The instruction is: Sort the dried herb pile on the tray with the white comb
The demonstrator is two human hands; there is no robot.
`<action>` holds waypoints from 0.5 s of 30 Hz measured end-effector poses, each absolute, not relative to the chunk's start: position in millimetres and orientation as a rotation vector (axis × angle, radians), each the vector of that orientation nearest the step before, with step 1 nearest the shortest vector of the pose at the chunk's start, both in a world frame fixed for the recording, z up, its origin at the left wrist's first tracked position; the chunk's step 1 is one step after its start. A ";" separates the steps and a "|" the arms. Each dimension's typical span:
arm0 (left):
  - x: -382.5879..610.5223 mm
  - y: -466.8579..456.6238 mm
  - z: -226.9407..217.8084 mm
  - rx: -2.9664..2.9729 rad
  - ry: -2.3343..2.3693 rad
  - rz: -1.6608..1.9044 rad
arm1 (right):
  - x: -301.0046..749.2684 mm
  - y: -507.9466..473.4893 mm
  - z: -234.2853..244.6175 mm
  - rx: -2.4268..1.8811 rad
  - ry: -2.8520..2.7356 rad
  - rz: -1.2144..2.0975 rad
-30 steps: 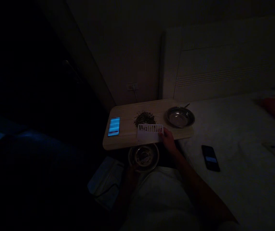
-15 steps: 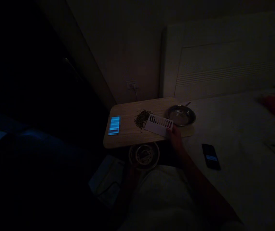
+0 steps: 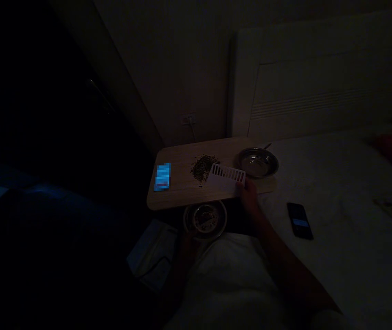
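In dim light, my right hand (image 3: 250,197) grips the right end of a flat white plastic piece with a row of slots (image 3: 224,183). The piece lies over the board, its left end touching a spread of small dark seeds or grains (image 3: 203,167). Below the board's front edge, my left hand (image 3: 190,239) holds a round metal bowl (image 3: 224,225) by its near left rim. Some small bits lie inside that bowl. My left fingers are mostly in shadow. A second metal bowl (image 3: 274,170) stands at the board's right end, with a thin handle sticking out behind it.
A lit phone (image 3: 162,177) lies on the left of the wooden table board (image 3: 178,197). Another phone (image 3: 299,221) rests on the white bed (image 3: 340,256). Behind are a headboard (image 3: 292,87) and a wall socket with a plug (image 3: 188,118).
The slotted piece and my right hand have shifted very slightly left. My left hand stays on the bowl beneath the board's edge. The view has tilted a little.
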State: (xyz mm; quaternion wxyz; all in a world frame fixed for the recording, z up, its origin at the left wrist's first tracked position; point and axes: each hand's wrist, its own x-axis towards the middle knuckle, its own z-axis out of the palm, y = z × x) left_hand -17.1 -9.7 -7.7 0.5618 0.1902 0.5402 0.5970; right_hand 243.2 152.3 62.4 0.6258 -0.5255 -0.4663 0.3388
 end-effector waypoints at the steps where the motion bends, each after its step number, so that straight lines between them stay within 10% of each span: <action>1: -17.4 -10.2 -7.8 0.456 1.286 1.398 | 243.9 152.6 61.9 -1.213 -1.061 0.752; 15: -12.9 -4.2 -3.9 0.331 1.142 1.371 | 233.7 151.9 67.0 -1.186 -1.137 0.764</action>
